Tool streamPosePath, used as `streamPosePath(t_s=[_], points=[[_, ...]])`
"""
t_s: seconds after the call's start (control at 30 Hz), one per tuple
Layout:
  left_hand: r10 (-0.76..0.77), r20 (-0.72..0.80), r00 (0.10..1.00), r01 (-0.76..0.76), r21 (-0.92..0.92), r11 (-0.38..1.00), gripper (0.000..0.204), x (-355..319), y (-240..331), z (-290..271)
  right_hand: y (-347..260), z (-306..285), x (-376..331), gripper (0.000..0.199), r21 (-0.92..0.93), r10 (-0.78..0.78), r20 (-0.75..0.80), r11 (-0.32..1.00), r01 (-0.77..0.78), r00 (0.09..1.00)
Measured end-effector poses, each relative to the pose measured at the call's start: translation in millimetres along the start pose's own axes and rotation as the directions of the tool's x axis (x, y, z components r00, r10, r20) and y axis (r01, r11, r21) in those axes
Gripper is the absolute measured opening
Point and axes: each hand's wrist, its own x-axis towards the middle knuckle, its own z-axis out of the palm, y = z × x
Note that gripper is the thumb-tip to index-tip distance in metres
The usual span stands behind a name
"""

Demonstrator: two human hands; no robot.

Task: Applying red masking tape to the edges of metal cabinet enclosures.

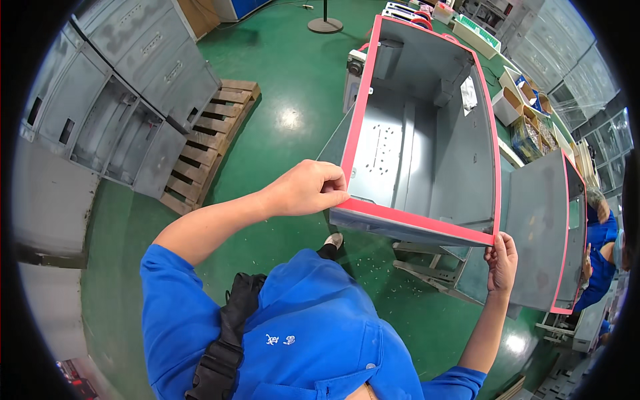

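A grey metal cabinet lies with its open front facing up before me, red tape running along its rim. At the near left corner my left hand is closed, thumb and fingers pinched on the tape at the edge. My right hand is at the near right corner, its fingers pinched together on the end of the near strip. The cabinet's inside shows a back panel with small holes and a rectangular cutout in the right wall.
A second grey cabinet with a red-edged rim stands at right, beside a co-worker in blue. Left, large grey cabinets stand by a wooden pallet. Bins of parts line the far right. A stand base is on the green floor.
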Motion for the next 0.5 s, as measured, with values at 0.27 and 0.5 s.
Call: streamPosePath(t_s=[0.27,0.5], points=[[0.04,0.005,0.999,-0.04,-0.009,0.999,0.013,-0.7,-1.4,0.0,-0.6,0.7,-0.3,0.015,-0.004,0.007,0.0,1.0,-0.007,1.0],[0.082,0.015,0.996,-0.082,-0.017,0.996,0.013,-0.7,-2.1,-0.6,0.2,-1.1,0.7,0.014,0.005,0.013,0.005,1.0,-0.013,1.0]])
